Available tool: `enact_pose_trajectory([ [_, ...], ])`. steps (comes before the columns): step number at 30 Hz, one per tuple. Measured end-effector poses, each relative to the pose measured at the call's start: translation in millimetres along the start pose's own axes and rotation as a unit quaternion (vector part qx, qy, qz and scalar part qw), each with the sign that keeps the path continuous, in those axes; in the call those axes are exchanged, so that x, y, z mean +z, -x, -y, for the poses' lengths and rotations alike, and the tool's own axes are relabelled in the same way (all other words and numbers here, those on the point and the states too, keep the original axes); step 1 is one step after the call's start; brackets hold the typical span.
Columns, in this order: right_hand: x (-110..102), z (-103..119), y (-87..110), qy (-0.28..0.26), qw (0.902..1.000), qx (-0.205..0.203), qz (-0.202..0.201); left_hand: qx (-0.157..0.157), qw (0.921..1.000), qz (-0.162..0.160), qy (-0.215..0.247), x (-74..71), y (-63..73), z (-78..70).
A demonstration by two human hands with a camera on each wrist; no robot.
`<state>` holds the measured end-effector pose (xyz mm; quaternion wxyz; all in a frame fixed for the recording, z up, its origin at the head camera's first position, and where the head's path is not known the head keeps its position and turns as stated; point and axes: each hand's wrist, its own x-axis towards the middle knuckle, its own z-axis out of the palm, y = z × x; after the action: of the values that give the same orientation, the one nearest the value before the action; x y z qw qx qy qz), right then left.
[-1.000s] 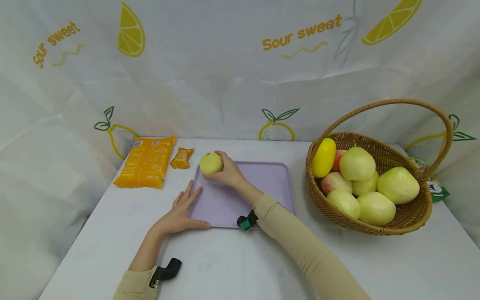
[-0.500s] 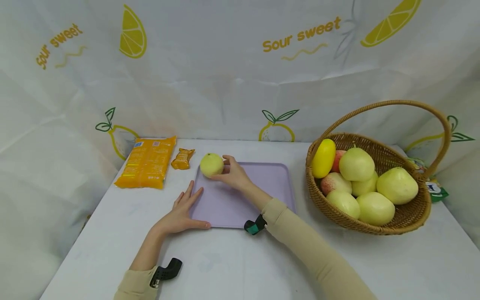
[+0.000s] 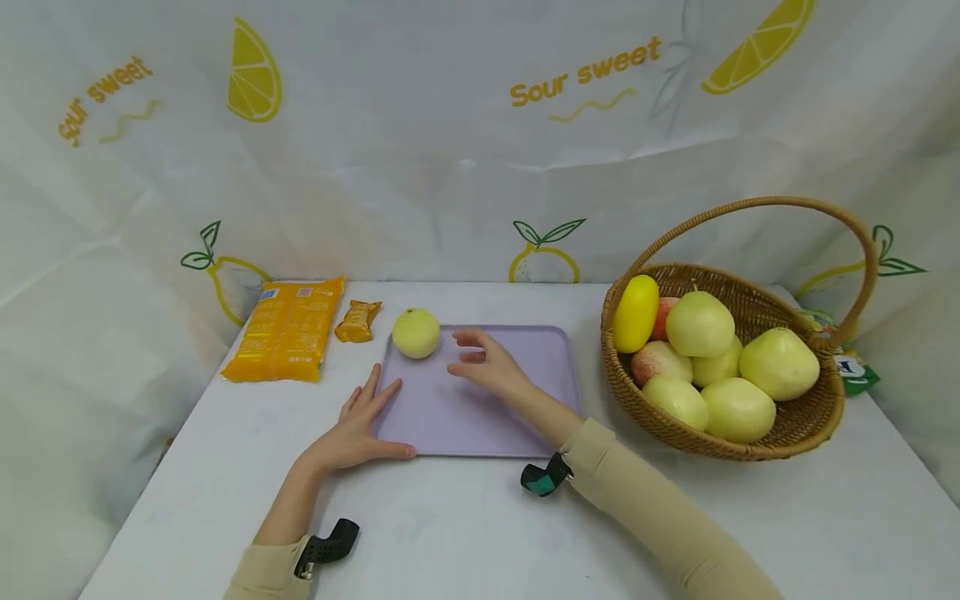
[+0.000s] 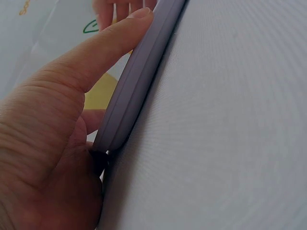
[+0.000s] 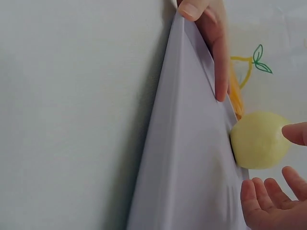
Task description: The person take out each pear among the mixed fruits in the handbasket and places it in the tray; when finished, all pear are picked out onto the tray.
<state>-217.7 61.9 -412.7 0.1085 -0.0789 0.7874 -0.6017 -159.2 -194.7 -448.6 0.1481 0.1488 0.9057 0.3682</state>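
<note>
A round, pale yellow-green fruit [image 3: 416,333] sits at the far left corner of the lilac tray [image 3: 442,417]. Just right of it in the head view is my right hand [image 3: 491,367], fingers and thumb parted with nothing between them. The right wrist view has the same fruit [image 5: 261,140] beside those parted fingers [image 5: 276,196]. My left hand [image 3: 360,429] spreads along the tray's left side, fingertips at its edge and thumb at the near left corner. In the left wrist view the thumb [image 4: 110,45] lies against the tray's rim [image 4: 136,76].
A wicker basket [image 3: 720,446] with a tall handle holds several fruits on the right. Behind it shows part of a green packet [image 3: 858,379]. An orange bag [image 3: 285,333] and a small orange wrapped snack [image 3: 357,321] lie left of the tray. A white printed curtain [image 3: 420,183] hangs behind.
My right hand has let go of the fruit and drawn back right and toward me. The fruit stays at the tray's far left corner. My left hand keeps its place on the tray.
</note>
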Motion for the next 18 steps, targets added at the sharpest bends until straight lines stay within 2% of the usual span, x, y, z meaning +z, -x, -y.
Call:
enact_pose_trajectory([
  [10, -24, 3, 35.5, -0.056, 0.9969, 0.005, 0.056, 0.0, 1.0, -0.003, -0.003, 1.5, 0.4, 1.8],
  [18, -48, 11, 68.6, -0.067, 0.9938, 0.017, 0.088, 0.005, 1.0, -0.003, -0.004, 2.6, 0.3, 3.2],
])
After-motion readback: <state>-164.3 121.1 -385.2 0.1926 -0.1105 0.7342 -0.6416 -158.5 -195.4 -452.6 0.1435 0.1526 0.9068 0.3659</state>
